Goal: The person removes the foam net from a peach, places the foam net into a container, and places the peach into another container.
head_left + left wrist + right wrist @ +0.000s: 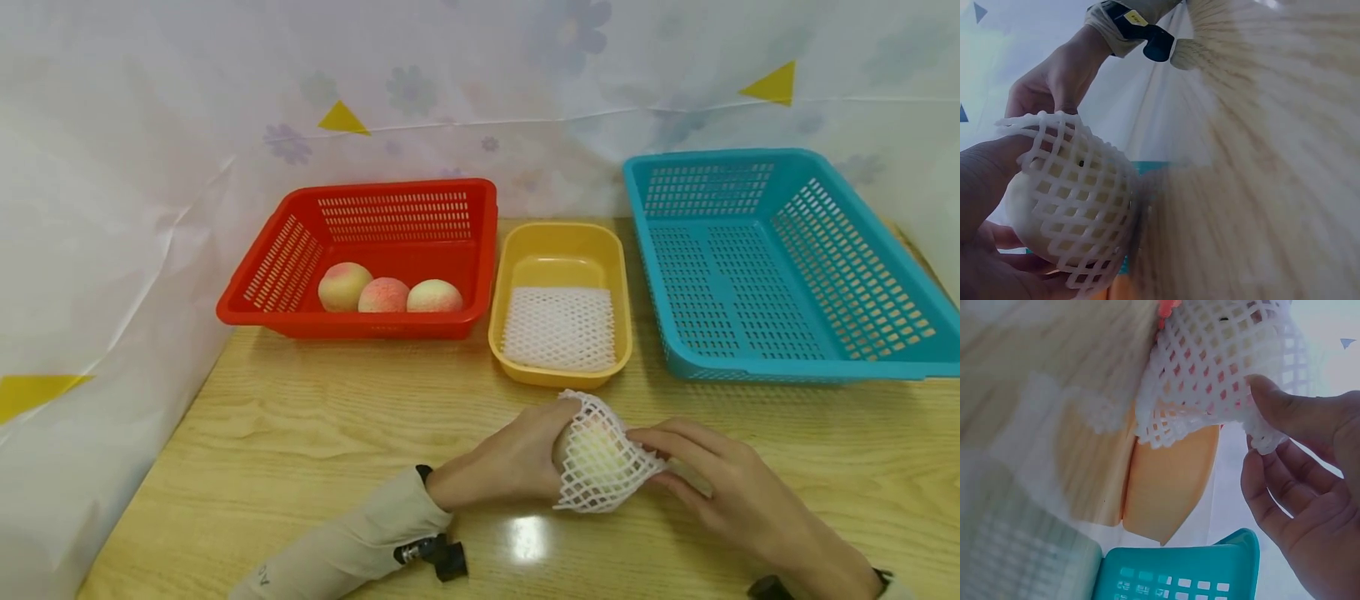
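Observation:
A pale peach (597, 450) sits inside a white foam net sleeve (588, 500), low over the table in front of the yellow tray. My left hand (517, 458) grips the peach from the left, thumb and fingers around its bare side, as the left wrist view also shows. On the other side my right hand (720, 475) pinches the gathered right end of the net sleeve between thumb and fingers. The right wrist view shows that thumb (1272, 403) pressed on the mesh. Much of the peach is covered by the netting.
Three peaches lie in a red basket (360, 327) at the back left. Flat white foam nets (558, 329) are in a yellow tray (562, 375) at the middle. A large blue basket (787, 367) stands at the back right. A patterned white sheet (465, 83) hangs behind.

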